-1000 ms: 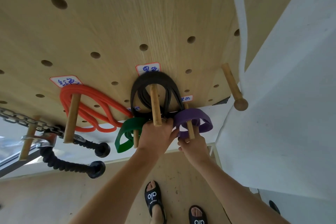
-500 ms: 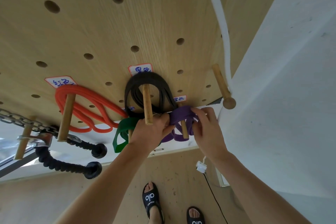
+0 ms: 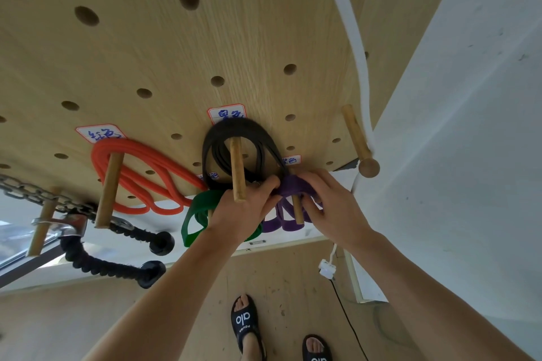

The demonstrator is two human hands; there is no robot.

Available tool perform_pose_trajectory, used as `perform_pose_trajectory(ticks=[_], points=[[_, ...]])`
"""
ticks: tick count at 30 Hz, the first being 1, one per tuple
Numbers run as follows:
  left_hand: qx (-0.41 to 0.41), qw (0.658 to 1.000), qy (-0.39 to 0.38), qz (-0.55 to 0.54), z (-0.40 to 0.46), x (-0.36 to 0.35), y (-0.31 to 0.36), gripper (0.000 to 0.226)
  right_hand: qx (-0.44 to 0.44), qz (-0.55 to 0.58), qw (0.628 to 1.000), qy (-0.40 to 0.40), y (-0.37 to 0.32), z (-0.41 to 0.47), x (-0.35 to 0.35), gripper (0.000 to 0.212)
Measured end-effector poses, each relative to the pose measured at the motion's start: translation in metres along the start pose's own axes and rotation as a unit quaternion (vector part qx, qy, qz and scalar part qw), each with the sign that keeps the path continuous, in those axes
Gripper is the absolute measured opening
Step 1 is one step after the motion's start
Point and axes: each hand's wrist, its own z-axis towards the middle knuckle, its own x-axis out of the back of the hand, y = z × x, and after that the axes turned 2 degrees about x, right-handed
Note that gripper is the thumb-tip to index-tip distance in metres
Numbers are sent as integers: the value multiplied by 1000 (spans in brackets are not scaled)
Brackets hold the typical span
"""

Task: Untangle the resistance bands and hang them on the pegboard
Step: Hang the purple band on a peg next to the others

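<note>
The wooden pegboard (image 3: 205, 47) fills the upper view. An orange band (image 3: 137, 176) hangs looped over a wooden peg at the left. A black band (image 3: 249, 138) hangs over the middle peg (image 3: 237, 173). A green band (image 3: 196, 220) dangles below it, partly behind my left hand. The purple band (image 3: 289, 214) is draped over a short peg (image 3: 297, 211). My left hand (image 3: 243, 211) pinches the purple band's left side beside the middle peg. My right hand (image 3: 334, 208) grips the purple band from the right, fingers curled over its top.
A long knobbed peg (image 3: 359, 143) sticks out at the right, with a white rope (image 3: 352, 38) hanging past it. A chain (image 3: 35, 193) and black rope handles (image 3: 117, 267) hang at the left. A white wall stands at the right. A white plug and cable (image 3: 327, 268) lie below.
My right hand rose from under the purple band to its right side and top. The purple band got bunched together on its peg. My left hand stayed beside the middle peg.
</note>
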Motion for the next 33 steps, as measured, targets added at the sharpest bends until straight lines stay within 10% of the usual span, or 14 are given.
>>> perform_pose_trajectory(ticks=[33], points=[[-1,998,22,64,13,15,22,32,-8,1,999,-48,13,-2,1,41]])
